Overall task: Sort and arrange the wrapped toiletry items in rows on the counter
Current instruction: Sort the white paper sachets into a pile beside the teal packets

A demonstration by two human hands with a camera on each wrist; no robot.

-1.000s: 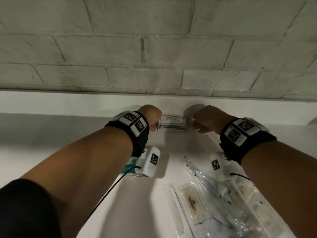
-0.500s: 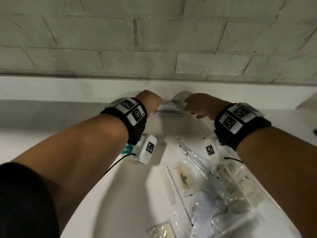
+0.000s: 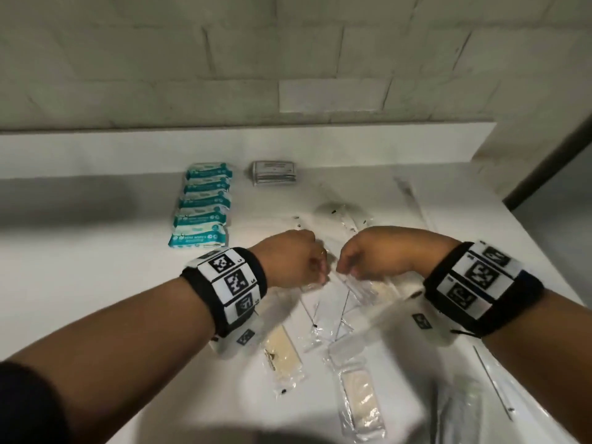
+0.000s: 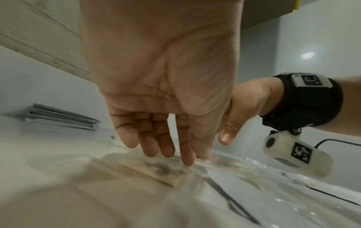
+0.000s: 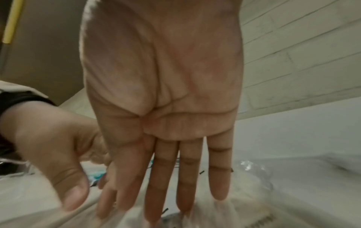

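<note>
Several teal packets (image 3: 201, 206) lie in a column at the back left of the white counter (image 3: 80, 283). Beside them lies a stack of grey sachets (image 3: 274, 173), also in the left wrist view (image 4: 58, 118). My left hand (image 3: 320, 277) and right hand (image 3: 346, 270) hover close together over a pile of clear-wrapped items (image 3: 362, 288). In the wrist views the left fingers (image 4: 166, 148) and right fingers (image 5: 183, 192) are straight, tips touching the clear plastic. Neither hand grips anything that I can see.
Beige clear-wrapped packs lie near me (image 3: 282, 354) (image 3: 362, 405). A crumpled clear wrap (image 3: 339, 213) sits beyond the hands. Long thin wrapped items (image 3: 493, 386) lie at the right, near the counter's right edge (image 3: 544, 251). A block wall (image 3: 288, 59) backs the counter.
Both hands let go of the grey sachet stack at the back and drew toward me, down onto the clear-wrapped pile. The head view has tilted down and back.
</note>
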